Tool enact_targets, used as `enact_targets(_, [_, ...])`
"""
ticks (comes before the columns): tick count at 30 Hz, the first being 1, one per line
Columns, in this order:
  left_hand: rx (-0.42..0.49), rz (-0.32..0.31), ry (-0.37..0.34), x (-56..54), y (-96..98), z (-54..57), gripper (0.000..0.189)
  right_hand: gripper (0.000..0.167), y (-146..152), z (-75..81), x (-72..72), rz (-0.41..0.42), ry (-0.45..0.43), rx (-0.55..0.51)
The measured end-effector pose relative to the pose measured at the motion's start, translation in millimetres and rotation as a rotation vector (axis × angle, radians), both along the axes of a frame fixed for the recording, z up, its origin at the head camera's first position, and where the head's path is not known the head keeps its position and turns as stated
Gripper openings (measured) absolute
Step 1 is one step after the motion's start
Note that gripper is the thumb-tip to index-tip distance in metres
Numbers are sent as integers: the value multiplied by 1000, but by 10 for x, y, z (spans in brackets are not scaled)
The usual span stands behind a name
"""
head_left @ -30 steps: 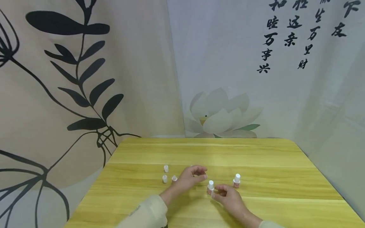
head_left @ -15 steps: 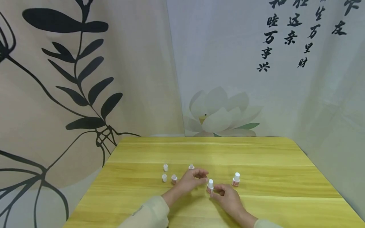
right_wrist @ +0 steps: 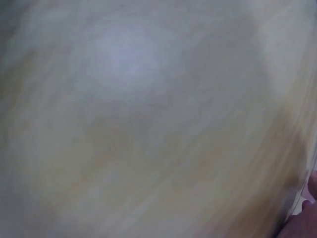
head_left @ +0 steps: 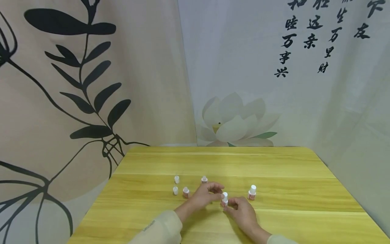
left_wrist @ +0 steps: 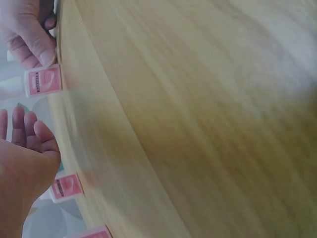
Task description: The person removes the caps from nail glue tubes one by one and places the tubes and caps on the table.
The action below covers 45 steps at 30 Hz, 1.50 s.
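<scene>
Near the middle of the wooden table [head_left: 274,166] a small bottle with a white cap and pink label [head_left: 224,203] stands upright. My right hand [head_left: 243,214] pinches its lower part from the right; the left wrist view shows thumb and fingers at the side of this bottle [left_wrist: 43,81]. From the left, my left hand [head_left: 203,196] reaches to the white cap [head_left: 225,195], its thumb tip overlapping the cap in the head view, its fingers loosely bent and spread from the thumb. In the right wrist view only a bit of the right hand [right_wrist: 303,223] shows.
Another capped bottle [head_left: 252,193] stands to the right. Left and behind my left hand are two bottles without their white caps, a nearer bottle [head_left: 186,192] and a farther bottle [head_left: 204,179]. Two loose caps, one nearer cap [head_left: 175,191] and one farther cap [head_left: 176,179], stand left of them.
My left hand has shifted slightly right and nearer, its thumb now at the cap. The right hand stays at the bottle. The farther uncapped bottle shows more behind the left hand.
</scene>
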<state>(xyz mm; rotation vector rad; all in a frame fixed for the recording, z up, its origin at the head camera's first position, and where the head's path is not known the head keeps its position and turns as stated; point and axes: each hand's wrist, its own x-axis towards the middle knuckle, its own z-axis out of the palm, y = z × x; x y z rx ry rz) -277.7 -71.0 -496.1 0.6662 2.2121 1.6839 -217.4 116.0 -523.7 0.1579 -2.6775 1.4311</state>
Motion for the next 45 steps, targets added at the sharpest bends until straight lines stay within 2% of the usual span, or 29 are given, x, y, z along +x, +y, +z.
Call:
enact_targets(11, [6,-3,-38,5,27,4,37,13,-41,-51,-32,-44,71,116])
enact_targets(20, [13,-15,-35,7,39,-27,34,11,-54,-40,-24,-25,74,122])
enact_targets(28, [17,-19,-52,20,38,-39,19,13,-55,-41,-14,-46,93,154])
enact_targets(37, [-16,5,-21,18,24,-33,21,11,-61,-31,-18,-24,120,153])
enact_targets(45, [-25,19,-17,2,30,-65,19,10,-76,-18,-16,-51,106,170])
